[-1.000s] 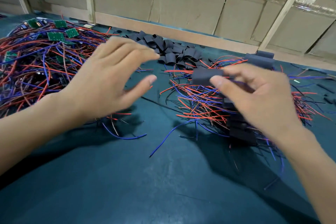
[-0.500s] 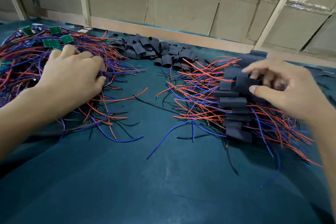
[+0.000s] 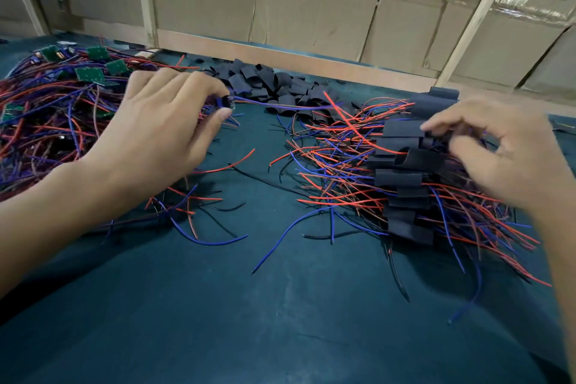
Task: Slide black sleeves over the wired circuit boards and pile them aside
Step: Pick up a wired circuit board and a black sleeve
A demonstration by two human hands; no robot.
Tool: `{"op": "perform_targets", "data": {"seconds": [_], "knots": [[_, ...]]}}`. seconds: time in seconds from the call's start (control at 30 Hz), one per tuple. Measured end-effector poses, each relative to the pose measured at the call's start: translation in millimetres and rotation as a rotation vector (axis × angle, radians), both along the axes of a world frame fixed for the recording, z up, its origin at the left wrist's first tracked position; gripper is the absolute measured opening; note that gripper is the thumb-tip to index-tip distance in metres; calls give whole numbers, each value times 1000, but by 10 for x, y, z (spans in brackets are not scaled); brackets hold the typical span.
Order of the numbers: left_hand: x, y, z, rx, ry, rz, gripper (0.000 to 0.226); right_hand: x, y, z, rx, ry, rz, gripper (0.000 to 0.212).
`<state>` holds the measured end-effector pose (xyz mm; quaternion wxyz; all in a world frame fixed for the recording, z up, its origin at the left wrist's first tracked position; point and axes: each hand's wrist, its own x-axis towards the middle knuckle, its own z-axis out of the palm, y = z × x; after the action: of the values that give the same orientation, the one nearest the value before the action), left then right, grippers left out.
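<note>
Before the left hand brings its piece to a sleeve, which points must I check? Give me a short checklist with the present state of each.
1. Left hand has a piece in its grip: ok, fingertips pinch a small dark component with wires trailing.
2. It is a full circuit board: cannot tell, hidden by fingers.
3. Wires free of the unsleeved pile: cannot tell.
4. Empty black sleeves within view: ok, heaped at the back.
5. Right hand free: not ok, fingers are in the sleeved pile.
</note>
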<state>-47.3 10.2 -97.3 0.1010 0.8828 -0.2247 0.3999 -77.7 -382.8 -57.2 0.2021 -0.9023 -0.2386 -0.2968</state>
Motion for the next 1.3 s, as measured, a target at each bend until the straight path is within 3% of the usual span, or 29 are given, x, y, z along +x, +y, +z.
{"op": "perform_targets", "data": {"seconds": [0.13,0.3,0.47,0.57,0.77,0.93,1.13,1.3], "knots": [[-102,-99,3,21,-25,-179,31,-35,190,-35,70,-263,-29,37],[-180,-211,-29,91,-129,-330,28,-144,632,-114,-17,-388,163,21],[-228,-277,-58,62,-123,-449,25,-172,1012,-338,-225,-207,165,49],[-228,-278,-56,2,-114,-439,26,-138,1054,-435,-303,-92,149,36],[-240,-208,-21,-45,4,-372,36,-62,928,-389,-218,-172,114,29],[-183,-84,18,63,-154,-312,25,-36,776,-258,-290,-318,19,35],[-214,-142,1,29,-165,-348,21,-93,779,-227,-359,-288,47,26],[-229,-205,-22,-15,-70,-413,23,-126,818,-218,-489,-247,27,33]]}}
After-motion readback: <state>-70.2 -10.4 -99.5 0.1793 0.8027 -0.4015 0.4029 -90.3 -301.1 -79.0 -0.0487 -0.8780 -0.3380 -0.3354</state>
